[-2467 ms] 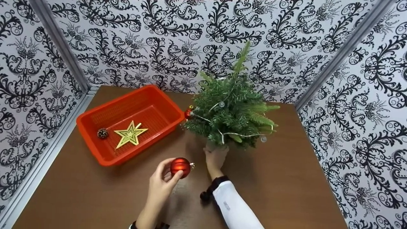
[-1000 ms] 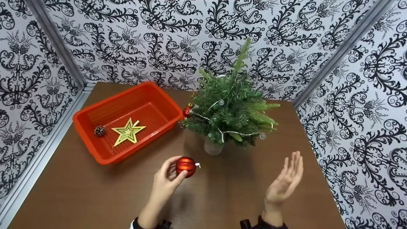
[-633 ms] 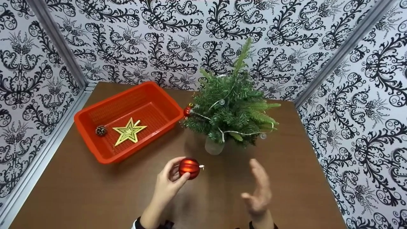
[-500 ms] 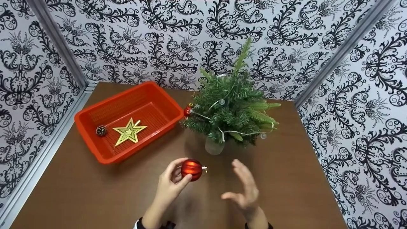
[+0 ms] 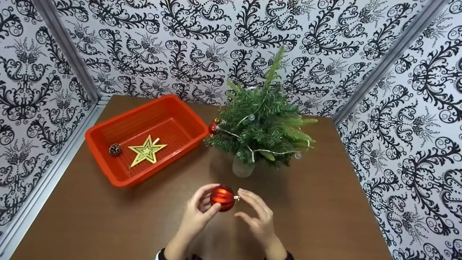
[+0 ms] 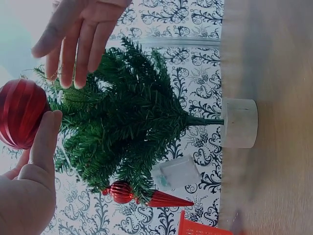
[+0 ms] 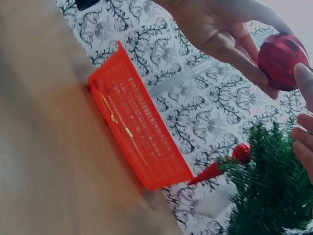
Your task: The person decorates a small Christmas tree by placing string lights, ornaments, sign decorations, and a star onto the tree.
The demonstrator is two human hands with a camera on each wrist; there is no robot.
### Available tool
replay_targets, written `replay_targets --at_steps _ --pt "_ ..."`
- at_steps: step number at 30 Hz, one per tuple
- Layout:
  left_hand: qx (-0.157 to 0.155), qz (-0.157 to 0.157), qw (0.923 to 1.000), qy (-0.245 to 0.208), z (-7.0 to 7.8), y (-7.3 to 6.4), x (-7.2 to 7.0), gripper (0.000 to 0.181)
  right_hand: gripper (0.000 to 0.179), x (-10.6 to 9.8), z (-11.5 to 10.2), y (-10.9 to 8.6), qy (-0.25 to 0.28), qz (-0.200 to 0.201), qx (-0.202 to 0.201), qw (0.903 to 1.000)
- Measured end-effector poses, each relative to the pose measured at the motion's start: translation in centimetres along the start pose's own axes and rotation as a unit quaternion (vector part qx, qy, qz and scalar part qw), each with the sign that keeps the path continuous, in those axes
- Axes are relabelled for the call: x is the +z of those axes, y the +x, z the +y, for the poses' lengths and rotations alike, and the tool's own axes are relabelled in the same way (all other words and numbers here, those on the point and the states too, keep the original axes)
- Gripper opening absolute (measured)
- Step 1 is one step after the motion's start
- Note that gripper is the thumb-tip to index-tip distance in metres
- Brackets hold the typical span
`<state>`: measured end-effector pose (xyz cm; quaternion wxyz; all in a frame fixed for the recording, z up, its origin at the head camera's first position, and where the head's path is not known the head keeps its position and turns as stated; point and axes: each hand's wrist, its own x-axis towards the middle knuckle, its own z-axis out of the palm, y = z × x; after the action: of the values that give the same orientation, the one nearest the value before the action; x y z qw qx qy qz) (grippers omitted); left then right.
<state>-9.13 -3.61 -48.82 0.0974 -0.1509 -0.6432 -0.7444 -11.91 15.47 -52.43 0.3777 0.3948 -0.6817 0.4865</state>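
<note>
Walls patterned in black scrolls on white enclose the far, left and right sides. Inside them is a brown table. A small green tree stands on it, right of centre and toward the far side, upright, with a beaded string looped over its branches. To its left sits an orange-red basket, set at a slant, its right end close to the tree.

Nearer than both are the person's hands. The left hand pinches a red bauble, fingers curled around its far left side and thumb pressed on its near side. The right hand, to the right, has its fingers extended side by side and its thumb set apart from them; the fingertips are right by the bauble's cap, but I cannot tell whether they touch it.

In the basket a gold star lies flat. A pale, round base supports the tree. From the tree's left side hangs a red ornament, rounded above and tapering to a point. The red bauble is held above the near middle of the table, its cap toward the right. A brown pine cone rests at the basket's left end, left of the star.
</note>
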Motion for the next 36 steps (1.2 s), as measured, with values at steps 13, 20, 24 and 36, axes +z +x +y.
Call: replay_targets --at_steps 13,20,24,36 --pt "-0.008 0.006 0.9997 0.024 0.0 0.1 0.5 0.041 0.033 1.1 -0.9 0.1 -0.011 0.045 0.096 0.9942" --pt "-0.004 0.011 0.9993 0.037 -0.1 0.1 0.5 0.04 0.02 1.3 -0.8 0.1 -0.027 0.064 0.095 0.9931" --pt "-0.005 0.013 0.999 0.043 -0.3 0.1 0.5 0.04 0.015 1.2 -0.9 0.2 -0.034 0.062 0.105 0.992" --pt "-0.003 0.02 0.9991 0.037 -0.4 0.2 0.2 0.039 0.013 0.8 -1.0 0.5 -0.016 0.063 0.137 0.9884"
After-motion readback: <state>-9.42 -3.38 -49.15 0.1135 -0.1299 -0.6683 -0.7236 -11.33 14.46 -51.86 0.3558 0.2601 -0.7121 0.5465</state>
